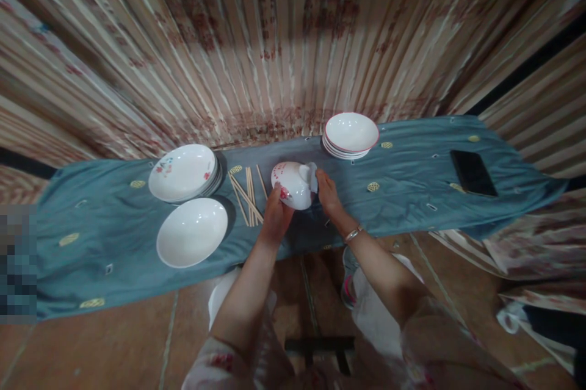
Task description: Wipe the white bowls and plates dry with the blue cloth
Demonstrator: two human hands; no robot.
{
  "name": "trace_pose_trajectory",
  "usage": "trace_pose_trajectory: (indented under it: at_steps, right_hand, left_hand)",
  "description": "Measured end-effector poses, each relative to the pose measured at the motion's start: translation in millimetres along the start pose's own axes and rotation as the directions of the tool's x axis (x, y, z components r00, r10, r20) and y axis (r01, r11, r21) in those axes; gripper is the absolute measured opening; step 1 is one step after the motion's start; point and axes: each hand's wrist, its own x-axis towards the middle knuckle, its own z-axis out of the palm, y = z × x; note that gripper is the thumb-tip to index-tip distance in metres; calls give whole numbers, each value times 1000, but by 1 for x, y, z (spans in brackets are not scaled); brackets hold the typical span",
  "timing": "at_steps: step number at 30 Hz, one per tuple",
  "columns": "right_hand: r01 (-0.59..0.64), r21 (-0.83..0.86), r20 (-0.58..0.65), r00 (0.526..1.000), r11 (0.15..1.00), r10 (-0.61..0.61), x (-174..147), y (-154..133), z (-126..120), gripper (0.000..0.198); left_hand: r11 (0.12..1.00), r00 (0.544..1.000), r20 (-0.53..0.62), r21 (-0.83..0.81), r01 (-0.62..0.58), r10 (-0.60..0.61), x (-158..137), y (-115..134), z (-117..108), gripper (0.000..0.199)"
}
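Note:
My left hand (277, 214) grips a white bowl (293, 190) with red floral marks, tilted so that its outside and foot face up. A small pale grey cloth (313, 177) is pinched in my right hand (328, 191) and touches the bowl's right side. Several loose wooden chopsticks (249, 198) lie just left of the bowl, some of them crossing. Farther left are a stack of white plates with floral decoration (180, 171) and, nearer me, a plain white dish (192, 234). Behind the bowl to the right stands a stack of red-rimmed white bowls (351, 132).
A blue-green patterned cloth covers the long narrow table (403, 195). A black phone or tablet (473, 173) lies toward its right end. Pleated curtains (293, 42) hang close behind the table. Below, a dark stool-like frame (319, 344) stands on the tiled floor.

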Motion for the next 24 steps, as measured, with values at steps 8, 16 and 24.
trace_pose_trajectory:
  at_steps: [8, 16, 24]
  right_hand:
    - [144, -129, -24, 989, 981, -148, -35, -6, 12, 58]
    - [317, -426, 82, 946, 847, -313, -63, -17, 16, 66]
    - [458, -541, 216, 886, 705, -410, -71, -27, 14, 61]
  left_hand:
    - [999, 1000, -21, -43, -7, 7, -5, 6, 8, 37]
    - [998, 998, -51, -46, 31, -33, 0, 10, 8, 42]
    - [997, 1000, -13, -77, 19, -20, 0, 10, 9, 46]
